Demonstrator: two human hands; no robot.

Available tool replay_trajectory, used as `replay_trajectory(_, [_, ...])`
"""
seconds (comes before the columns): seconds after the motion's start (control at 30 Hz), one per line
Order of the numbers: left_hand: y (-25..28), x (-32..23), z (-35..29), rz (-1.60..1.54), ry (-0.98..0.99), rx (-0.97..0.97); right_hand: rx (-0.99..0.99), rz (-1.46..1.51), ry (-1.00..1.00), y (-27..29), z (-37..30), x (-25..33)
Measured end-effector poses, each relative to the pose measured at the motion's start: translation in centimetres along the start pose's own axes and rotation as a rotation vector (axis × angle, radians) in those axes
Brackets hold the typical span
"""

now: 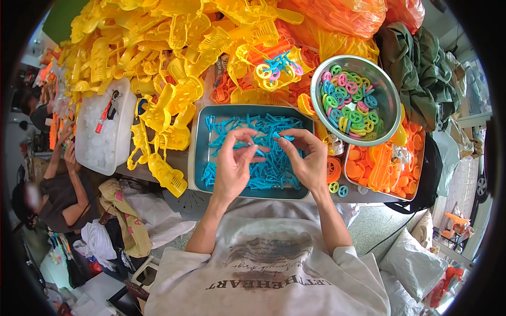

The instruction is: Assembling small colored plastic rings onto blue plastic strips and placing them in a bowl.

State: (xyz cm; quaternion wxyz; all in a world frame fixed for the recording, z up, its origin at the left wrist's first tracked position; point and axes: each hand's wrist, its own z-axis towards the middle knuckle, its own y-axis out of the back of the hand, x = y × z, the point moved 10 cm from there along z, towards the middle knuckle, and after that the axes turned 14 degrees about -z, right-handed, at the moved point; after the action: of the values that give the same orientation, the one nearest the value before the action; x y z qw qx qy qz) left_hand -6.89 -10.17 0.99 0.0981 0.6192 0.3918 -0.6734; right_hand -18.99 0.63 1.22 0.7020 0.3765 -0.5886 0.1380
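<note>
A teal tray with a pale rim lies in front of me, heaped with thin blue plastic pieces. Over its middle, my left hand has its fingers curled toward the thumb. Specks of blue show at those fingertips, but whether they are held or lie behind is unclear. My right hand pinches a small blue plastic piece between thumb and fingers, above the tray's right half. The two hands are a short gap apart.
A steel bowl of small coloured wheels stands at the back right, above a tray of orange parts. Yellow plastic parts pile up at the back left. Near a white tub, another person works at left.
</note>
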Motion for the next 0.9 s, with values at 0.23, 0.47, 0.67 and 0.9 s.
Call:
replay_trajectory(0.23, [-0.5,1.4,0.2,-0.12,0.086,0.031,0.094,0.238,-0.085,-1.1,-0.6,-1.2])
replay_trajectory(0.47, [0.3,2.4,0.2,-0.252,0.142,-0.064,0.136,0.326,-0.093,-1.4,-0.5,-1.2])
replay_trajectory(0.67, [0.4,3.1,0.4,-0.263,0.159,-0.037,0.167,0.219,-0.075,-1.5,-0.3,-1.1])
replay_trajectory(0.9, [-0.1,4.1,0.1,-0.422,0.228,-0.051,0.153,0.243,-0.095,-1.5,-0.4,-1.2])
